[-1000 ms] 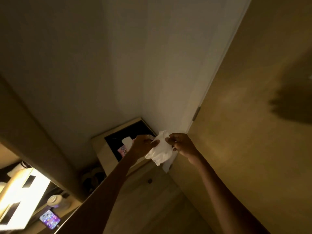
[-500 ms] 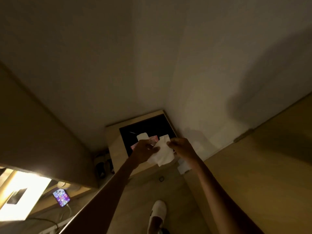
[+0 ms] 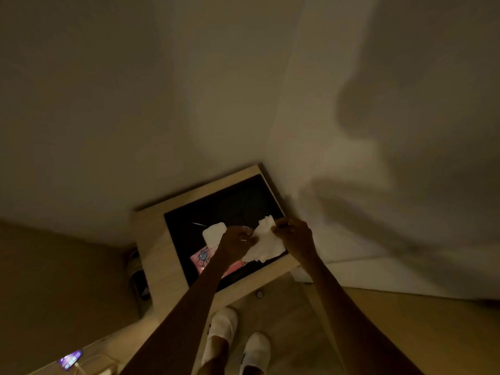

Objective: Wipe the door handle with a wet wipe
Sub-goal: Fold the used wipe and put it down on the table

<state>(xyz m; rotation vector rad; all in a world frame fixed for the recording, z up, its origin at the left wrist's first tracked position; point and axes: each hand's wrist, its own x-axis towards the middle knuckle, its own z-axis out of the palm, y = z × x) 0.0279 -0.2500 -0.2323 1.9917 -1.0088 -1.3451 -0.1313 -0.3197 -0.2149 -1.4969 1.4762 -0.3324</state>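
Observation:
A white wet wipe point(image 3: 266, 243) is stretched between my two hands above a low cabinet. My left hand point(image 3: 236, 242) pinches its left edge and my right hand point(image 3: 291, 234) pinches its upper right corner. Under my left hand lies a pink wet wipe pack point(image 3: 203, 257) with its white flap point(image 3: 214, 233) open. The wooden door point(image 3: 422, 334) fills the lower right; its handle is not in view.
The pack rests on the black top point(image 3: 232, 204) of a wooden cabinet point(image 3: 154, 239) in the wall corner. My feet in white slippers point(image 3: 224, 324) stand on the wood floor. A lit phone point(image 3: 71, 359) with a cable lies at the lower left.
The view has swung left and down, so the door has slid to the lower right and the cabinet and my feet have come into view. Both hands still hold the wipe.

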